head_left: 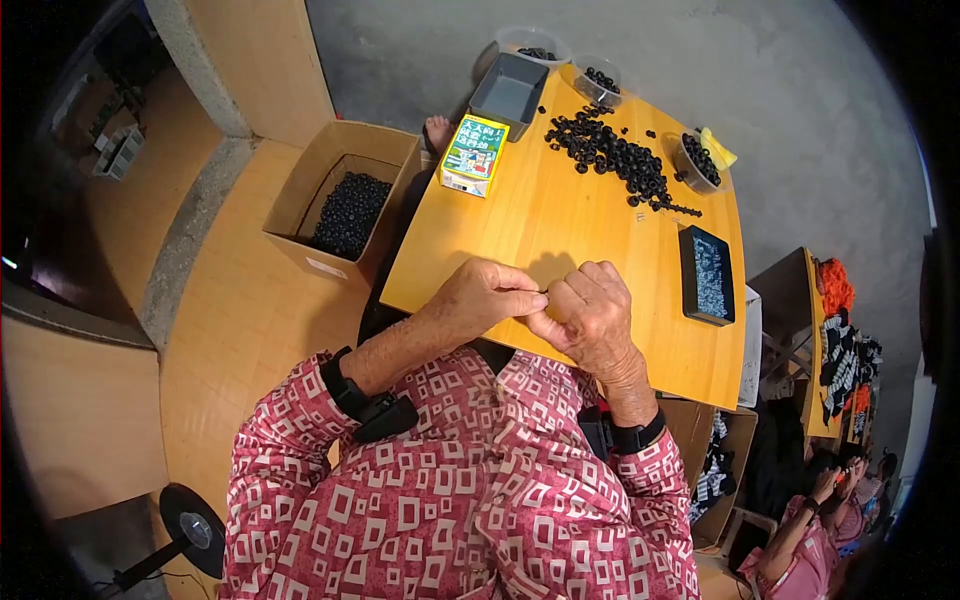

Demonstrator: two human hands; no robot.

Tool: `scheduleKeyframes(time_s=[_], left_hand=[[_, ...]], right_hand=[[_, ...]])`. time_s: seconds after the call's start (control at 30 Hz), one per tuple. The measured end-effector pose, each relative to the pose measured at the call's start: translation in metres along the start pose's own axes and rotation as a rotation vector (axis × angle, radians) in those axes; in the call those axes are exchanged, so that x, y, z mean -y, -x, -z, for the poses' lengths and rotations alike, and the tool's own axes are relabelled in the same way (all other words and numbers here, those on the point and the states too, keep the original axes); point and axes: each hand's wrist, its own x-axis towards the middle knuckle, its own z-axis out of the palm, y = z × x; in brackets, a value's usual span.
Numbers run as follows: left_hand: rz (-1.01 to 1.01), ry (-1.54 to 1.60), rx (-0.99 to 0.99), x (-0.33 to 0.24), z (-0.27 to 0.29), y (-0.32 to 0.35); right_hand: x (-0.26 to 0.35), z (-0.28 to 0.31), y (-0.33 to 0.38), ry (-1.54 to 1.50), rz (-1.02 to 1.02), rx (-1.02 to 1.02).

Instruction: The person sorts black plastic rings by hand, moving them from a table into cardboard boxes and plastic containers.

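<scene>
Rings (612, 155) on table (560, 235), box (345, 205) left.

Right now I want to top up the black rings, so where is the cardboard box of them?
The cardboard box sits left of the wooden table, on the person's left, just beyond the green-and-yellow carton at the table's left edge.

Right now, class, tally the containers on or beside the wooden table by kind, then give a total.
Clear plastic tubs: 3
Grey bin: 1
Black tray: 1
Cardboard box of black rings: 1
Small printed carton: 1
Total: 7
</scene>
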Motion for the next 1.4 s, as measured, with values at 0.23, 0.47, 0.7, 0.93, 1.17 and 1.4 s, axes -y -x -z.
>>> scheduleKeyframes(time_s=[0.23, 0.47, 0.7, 0.93, 1.17, 1.4], left_hand=[[0.002, 0.016, -0.125, -0.008, -0.001, -0.002], [0.023, 0.484, -0.025, -0.01, -0.016, -0.007], [0.09, 0.605, 0.016, 0.001, -0.021, -0.007], [0.097, 0.671, -0.075, 0.0, -0.017, -0.011], [-0.06, 0.218, -0.107, -0.001, -0.006, -0.004], [-0.073, 0.195, -0.138, -0.006, 0.005, -0.001]], right_hand=[[0.007, -0.004, -0.006, 0.0, -0.05, -0.025], [0.014, -0.016, -0.019, -0.107, -0.028, -0.104], [0.015, -0.025, -0.011, -0.148, 0.019, -0.12], [0.013, -0.014, -0.014, -0.147, -0.048, -0.142], [-0.001, -0.01, -0.004, 0.0, -0.078, -0.095], [0.0, -0.009, -0.007, -0.042, -0.052, -0.107]])
